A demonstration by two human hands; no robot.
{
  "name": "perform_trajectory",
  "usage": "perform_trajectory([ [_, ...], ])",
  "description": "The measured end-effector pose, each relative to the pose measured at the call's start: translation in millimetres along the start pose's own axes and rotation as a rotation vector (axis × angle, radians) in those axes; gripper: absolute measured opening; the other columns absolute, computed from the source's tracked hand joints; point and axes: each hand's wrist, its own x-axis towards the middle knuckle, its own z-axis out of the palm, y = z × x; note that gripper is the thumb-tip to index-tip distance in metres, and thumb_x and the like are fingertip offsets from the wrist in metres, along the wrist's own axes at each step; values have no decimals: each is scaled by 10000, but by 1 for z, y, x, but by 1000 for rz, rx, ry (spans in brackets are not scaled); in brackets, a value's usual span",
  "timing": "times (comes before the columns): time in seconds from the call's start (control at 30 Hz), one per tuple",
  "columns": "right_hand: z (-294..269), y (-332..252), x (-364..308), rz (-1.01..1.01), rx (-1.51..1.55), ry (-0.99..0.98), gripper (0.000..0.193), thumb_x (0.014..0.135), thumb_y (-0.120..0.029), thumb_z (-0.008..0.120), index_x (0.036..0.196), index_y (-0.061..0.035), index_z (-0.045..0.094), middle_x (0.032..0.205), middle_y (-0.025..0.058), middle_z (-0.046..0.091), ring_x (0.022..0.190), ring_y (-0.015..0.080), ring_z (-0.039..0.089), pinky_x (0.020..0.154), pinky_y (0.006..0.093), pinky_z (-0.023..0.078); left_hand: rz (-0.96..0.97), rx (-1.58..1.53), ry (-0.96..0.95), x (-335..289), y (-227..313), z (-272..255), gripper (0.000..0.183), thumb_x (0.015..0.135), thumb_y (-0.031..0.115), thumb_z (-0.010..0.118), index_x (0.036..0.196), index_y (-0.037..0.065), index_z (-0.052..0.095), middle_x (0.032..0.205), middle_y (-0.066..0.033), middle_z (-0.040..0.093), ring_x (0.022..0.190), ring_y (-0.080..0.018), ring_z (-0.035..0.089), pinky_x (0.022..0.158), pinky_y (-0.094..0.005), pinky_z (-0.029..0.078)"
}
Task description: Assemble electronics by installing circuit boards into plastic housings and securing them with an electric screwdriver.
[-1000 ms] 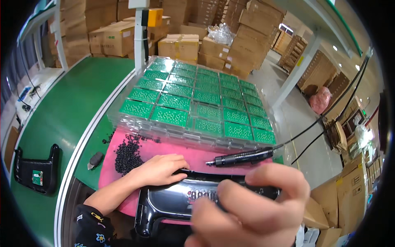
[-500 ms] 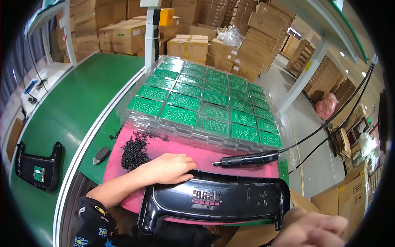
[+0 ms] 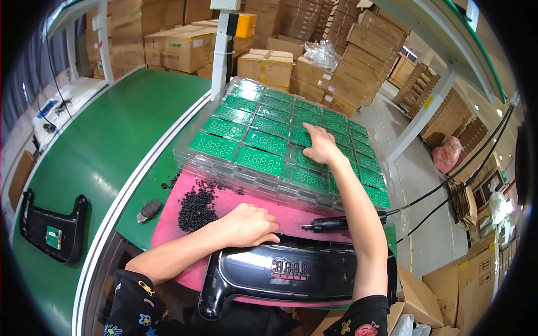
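Head view, one workstation. Item in hand: green circuit board, one of many seated in the clear plastic tray stacked at the far side of the pink mat; right hand lies flat on it, fingers spread and lowered onto the board, no grip closed yet as far as can be seen. Left hand rests palm-down, fingers loosely curled, on the upper edge of the glossy black panel lying across the near edge of the mat, holding nothing. Handling note: the board would likely lift best by its edges, fingertips kept off the parts, straight up out of its pocket so neighbours stay seated, while the left hand pins the panel. Adjacent: black power screwdriver with cable, lying between tray and panel; heap of small black screws on the mat's left part; a second black panel with a small green board, on the green belt. Packages: brown cardboard cartons stacked along the far wall, pale labels on some faces; a yellow box on the white post; flattened cartons at lower right; a pink sack on the floor, right.
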Motion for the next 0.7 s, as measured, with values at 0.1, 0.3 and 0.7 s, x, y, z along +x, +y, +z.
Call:
perform_trajectory([
  [0.1, -6, -10, 8, 44, 30, -89, 894, 694, -137, 782, 1478, -71, 357, 1345, 187, 550, 1262, 342, 521, 1112, 467, 364, -14, 1, 34, -9, 0, -2, 307, 912, 369, 634, 883, 71, 700, 892, -89, 692, 906, -297, 676, 733, -438, 547],
  [0.3, -56, -57, -37, 27, 468, 469, 929, 718, -58, 733, 1518, -56, 261, 1285, 230, 547, 1196, 362, 552, 1027, 427, 468, -139, -154, 271, -15, 1, -20, 443, 821, 351, 765, 1110, 48, 621, 1067, -139, 625, 1008, -316, 605, 873, -408, 502],
  [0.7, -112, -129, -212, -85, 1093, 223, 946, 776, 80, 759, 1522, 27, 179, 1438, 253, 429, 1244, 261, 559, 999, 347, 513, -105, -690, 594, -19, 23, -33, 756, 673, 97, 879, 1348, 59, 540, 1160, -90, 654, 1025, -184, 637, 823, -315, 548],
])
